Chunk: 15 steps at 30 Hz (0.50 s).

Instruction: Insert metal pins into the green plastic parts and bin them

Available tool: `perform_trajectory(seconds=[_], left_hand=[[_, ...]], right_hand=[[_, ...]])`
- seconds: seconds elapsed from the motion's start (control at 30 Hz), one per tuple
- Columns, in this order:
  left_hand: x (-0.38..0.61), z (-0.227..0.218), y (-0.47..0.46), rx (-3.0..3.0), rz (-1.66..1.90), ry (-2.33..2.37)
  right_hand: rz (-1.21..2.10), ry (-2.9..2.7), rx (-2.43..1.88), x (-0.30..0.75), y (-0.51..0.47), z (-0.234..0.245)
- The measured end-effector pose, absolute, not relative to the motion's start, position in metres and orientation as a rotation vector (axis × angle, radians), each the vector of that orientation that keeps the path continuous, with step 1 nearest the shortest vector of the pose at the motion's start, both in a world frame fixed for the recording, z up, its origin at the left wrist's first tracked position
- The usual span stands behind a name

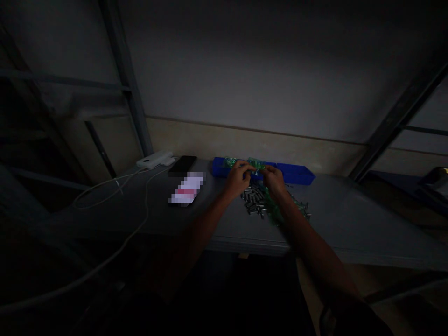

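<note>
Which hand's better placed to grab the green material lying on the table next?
Right, probably. The right hand is nearer the green material on the table; the left hand has metal pieces in between. Both would first have to leave the blue tray.

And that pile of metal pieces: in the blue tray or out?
Out: the metal pieces lie heaped on the grey table, in front of the blue tray. Whether more sit inside it, I cannot tell.
</note>
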State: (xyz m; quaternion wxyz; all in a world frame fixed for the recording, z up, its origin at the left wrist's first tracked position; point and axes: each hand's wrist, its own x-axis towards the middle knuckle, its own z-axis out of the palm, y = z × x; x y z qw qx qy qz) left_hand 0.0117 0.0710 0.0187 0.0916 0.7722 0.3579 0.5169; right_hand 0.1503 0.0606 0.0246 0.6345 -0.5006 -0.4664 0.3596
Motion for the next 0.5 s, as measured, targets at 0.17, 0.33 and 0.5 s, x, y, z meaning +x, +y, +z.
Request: perform_trajectory(seconds=[0.17,0.33,0.5], left_hand=[[0.0112,0.0201,0.0725,2.221,1.498,1.136],[0.0092,0.0243,0.0757,1.878,1.337,1.096],[0.008,0.0286,0.0758,1.468,1.246,1.044]], right_hand=[[0.765,-1.078,-1.108,0.1514,0.0628,0.0227],[0.68,-1.137,-1.052,0.1524,0.0597,0.0244],[0.605,-1.217,-1.077,0.151,0.0538,0.0277]])
